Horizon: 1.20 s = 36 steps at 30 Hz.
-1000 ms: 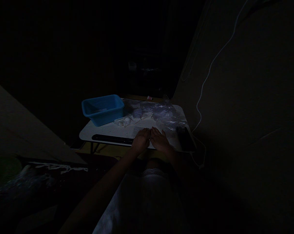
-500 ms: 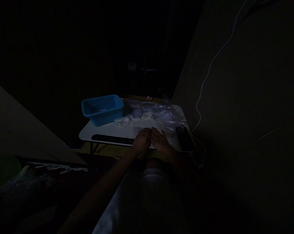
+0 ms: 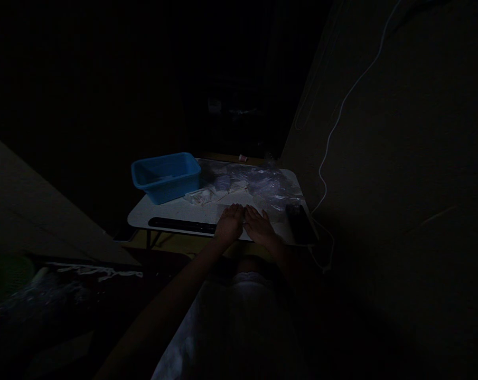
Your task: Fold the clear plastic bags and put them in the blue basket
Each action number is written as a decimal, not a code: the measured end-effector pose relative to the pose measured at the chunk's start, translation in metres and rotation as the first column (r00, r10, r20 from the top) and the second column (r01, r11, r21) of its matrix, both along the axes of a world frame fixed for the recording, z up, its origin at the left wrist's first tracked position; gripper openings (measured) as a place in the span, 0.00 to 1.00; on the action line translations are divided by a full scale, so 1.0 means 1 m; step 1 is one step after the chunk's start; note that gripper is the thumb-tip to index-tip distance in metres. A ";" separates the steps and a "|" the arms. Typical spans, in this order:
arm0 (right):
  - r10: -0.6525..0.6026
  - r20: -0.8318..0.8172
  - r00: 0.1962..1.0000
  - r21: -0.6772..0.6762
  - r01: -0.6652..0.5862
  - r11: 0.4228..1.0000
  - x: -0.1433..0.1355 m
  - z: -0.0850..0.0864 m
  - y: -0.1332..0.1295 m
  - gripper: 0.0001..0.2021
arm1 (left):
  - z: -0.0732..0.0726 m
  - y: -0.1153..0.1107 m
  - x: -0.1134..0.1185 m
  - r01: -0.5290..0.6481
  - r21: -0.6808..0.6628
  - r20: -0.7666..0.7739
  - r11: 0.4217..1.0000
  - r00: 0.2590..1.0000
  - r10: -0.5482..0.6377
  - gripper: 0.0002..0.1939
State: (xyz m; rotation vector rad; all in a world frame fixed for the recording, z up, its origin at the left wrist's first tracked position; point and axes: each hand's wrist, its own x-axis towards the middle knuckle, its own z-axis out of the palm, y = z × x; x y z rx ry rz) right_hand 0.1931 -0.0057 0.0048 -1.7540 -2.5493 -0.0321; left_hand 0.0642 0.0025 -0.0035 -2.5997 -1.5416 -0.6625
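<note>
My left hand (image 3: 230,222) and my right hand (image 3: 258,227) rest side by side at the front edge of a small white table (image 3: 179,211). Their fingertips nearly meet. The right fingers stretch forward with the thumb apart, and the left fingers look flat, palm down. Under and just beyond the left hand shows a pale, thin, see-through piece (image 3: 222,210), perhaps plastic; the hands cover most of it. Farther back lie small packets (image 3: 201,196) and a heap of clear plastic bags (image 3: 268,182). The picture is very dark, so fine detail is lost.
A blue plastic basin (image 3: 169,191) stands at the table's back left. On the right edge lies a black phone-like slab (image 3: 300,222). A dark slot (image 3: 179,225) runs along the front left. A white cable (image 3: 334,126) hangs down the right wall.
Both hands stay at the same spot, with the fingertips shifted very slightly forward. The basin, packets and bags have not moved.
</note>
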 end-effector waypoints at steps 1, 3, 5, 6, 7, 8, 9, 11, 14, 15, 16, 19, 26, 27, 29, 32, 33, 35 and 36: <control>0.000 -0.004 1.000 -0.001 0.000 1.000 0.000 0.000 0.000 0.25 | 0.000 0.000 -0.002 -0.003 0.001 0.000 1.000 1.000 0.003 0.26; 0.003 -0.009 1.000 0.003 -0.003 1.000 0.000 -0.001 0.001 0.25 | -0.001 -0.001 -0.005 0.004 -0.004 0.011 1.000 1.000 -0.004 0.27; 0.009 -0.006 1.000 0.010 -0.009 1.000 0.001 -0.002 0.001 0.25 | 0.000 -0.002 -0.005 0.029 -0.015 0.029 0.999 0.999 -0.029 0.28; 0.011 -0.005 1.000 0.013 -0.011 1.000 0.001 -0.002 0.001 0.25 | 0.000 -0.002 -0.005 0.042 -0.022 0.039 0.999 0.998 -0.041 0.29; 0.012 -0.004 1.000 0.016 -0.012 1.000 0.001 -0.003 0.001 0.25 | 0.001 -0.003 -0.004 0.051 -0.030 0.047 0.998 0.998 -0.050 0.29; 0.012 -0.003 1.000 0.016 -0.012 1.000 0.001 -0.003 0.001 0.25 | 0.001 -0.003 -0.002 0.056 -0.038 0.053 0.998 0.997 -0.054 0.29; 0.012 -0.002 1.000 0.016 -0.012 1.000 0.001 -0.003 0.001 0.25 | 0.002 -0.002 -0.001 0.055 -0.045 0.056 0.997 0.997 -0.052 0.29; 0.011 0.001 1.000 0.016 -0.011 1.000 0.001 -0.003 0.002 0.25 | 0.002 -0.002 0.001 0.042 -0.050 0.054 0.998 0.998 -0.039 0.29; 0.005 0.008 1.000 0.006 -0.005 1.000 0.000 -0.002 0.002 0.25 | 0.001 0.000 0.000 0.012 -0.027 0.027 1.000 1.000 -0.011 0.30; 0.001 0.008 1.000 0.001 -0.001 1.000 0.000 -0.002 0.002 0.25 | 0.001 0.000 -0.001 0.002 -0.018 0.015 1.000 1.000 -0.001 0.30; -0.004 0.006 1.000 0.000 0.004 1.000 0.000 -0.002 0.002 0.25 | 0.001 0.000 -0.002 -0.008 -0.011 0.003 1.000 1.000 0.008 0.29; -0.010 -0.011 1.000 0.010 0.010 1.000 0.000 -0.003 0.002 0.25 | 0.001 0.001 -0.005 -0.027 -0.005 -0.021 1.000 0.999 0.027 0.29; -0.007 -0.027 1.000 0.000 0.007 1.000 0.000 -0.001 0.001 0.26 | 0.004 0.000 -0.013 -0.055 -0.041 -0.026 0.998 0.998 0.054 0.33; -0.007 -0.030 1.000 0.005 0.007 1.000 0.000 -0.001 0.001 0.26 | 0.004 -0.001 -0.016 -0.057 -0.052 -0.024 0.997 0.998 0.056 0.34; -0.006 -0.032 0.999 0.011 0.006 1.000 0.001 0.000 0.000 0.26 | 0.005 -0.001 -0.022 -0.069 -0.077 -0.014 0.995 0.998 0.068 0.34; -0.006 -0.024 1.000 0.004 0.006 1.000 0.001 0.001 0.000 0.26 | 0.005 0.001 -0.031 -0.078 -0.110 0.003 0.991 0.997 0.079 0.31; -0.004 -0.021 1.000 0.003 0.004 1.000 0.001 0.001 0.000 0.26 | 0.005 0.002 -0.033 -0.074 -0.120 0.008 0.990 0.997 0.075 0.29; 0.000 -0.014 1.000 0.004 0.000 1.000 0.001 0.000 0.000 0.26 | 0.005 0.003 -0.036 -0.058 -0.141 0.015 0.988 0.998 0.061 0.28; 0.001 -0.011 1.000 0.005 -0.001 1.000 0.001 0.000 0.000 0.26 | 0.006 0.003 -0.037 -0.053 -0.153 0.016 0.987 0.998 0.056 0.27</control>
